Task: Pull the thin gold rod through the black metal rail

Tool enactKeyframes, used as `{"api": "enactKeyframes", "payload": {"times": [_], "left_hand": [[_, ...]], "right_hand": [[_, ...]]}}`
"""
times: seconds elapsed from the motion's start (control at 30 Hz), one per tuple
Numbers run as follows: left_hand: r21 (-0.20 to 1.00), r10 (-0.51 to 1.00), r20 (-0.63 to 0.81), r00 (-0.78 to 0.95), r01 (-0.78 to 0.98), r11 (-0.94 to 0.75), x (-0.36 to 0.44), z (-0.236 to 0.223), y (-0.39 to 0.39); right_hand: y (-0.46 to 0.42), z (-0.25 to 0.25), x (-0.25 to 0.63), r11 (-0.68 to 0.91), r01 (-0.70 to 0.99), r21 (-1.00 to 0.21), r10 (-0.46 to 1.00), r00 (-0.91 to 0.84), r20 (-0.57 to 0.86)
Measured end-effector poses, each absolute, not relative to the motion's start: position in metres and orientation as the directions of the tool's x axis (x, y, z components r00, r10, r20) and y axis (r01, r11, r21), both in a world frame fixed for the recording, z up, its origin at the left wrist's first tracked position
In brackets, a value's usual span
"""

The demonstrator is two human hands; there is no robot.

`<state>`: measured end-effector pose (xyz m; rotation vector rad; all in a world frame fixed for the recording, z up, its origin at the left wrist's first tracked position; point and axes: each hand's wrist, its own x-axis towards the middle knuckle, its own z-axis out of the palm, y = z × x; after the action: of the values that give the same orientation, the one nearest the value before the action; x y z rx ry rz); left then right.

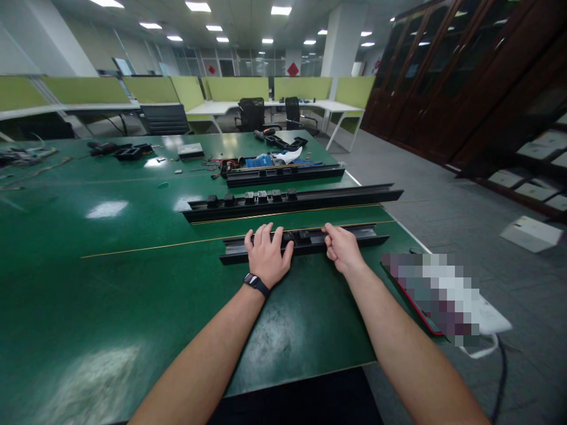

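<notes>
Left grip (269, 260) lies spread over the near rail (310, 248), a black channel on the green surface (186, 307); its fingers are loose and unclenched, reaching to the rail's far side. Right grip (343, 248), further along the same rail, is curled, its index finger out at the far edge, where a thin gold strip (150, 248) runs. From where I stand, I cannot tell whether finger and thumb pinch that strip or only press on it. The strip runs past both ends of the rail, with its longer free end lying to the left of the left grip. Between the two grips, small dark pieces sit inside the channel.

Just beyond both grips lies a longer black rail (345, 198) with a row of small blocks (277, 195) in it, and past that a third rail (283, 175).

My guess is that the step in hand is lining the strip up along the rail's far edge. If so, the next move calls for a steady left grip on the rail while the right grip works along the strip, keeping it straight.
</notes>
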<state>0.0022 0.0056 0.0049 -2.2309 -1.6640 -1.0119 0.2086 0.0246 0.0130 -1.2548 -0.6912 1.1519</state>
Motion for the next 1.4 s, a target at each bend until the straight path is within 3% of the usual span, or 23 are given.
{"api": "enactKeyframes", "payload": {"times": [1.4], "left_hand": [[0.232,0.781,0.607,0.146,0.908,-0.350,0.0016,0.0046,0.0052]], "right_hand": [[0.0225,0.0178,0.2055,-0.109,-0.242,-0.964,0.931,0.315,-0.185]]}}
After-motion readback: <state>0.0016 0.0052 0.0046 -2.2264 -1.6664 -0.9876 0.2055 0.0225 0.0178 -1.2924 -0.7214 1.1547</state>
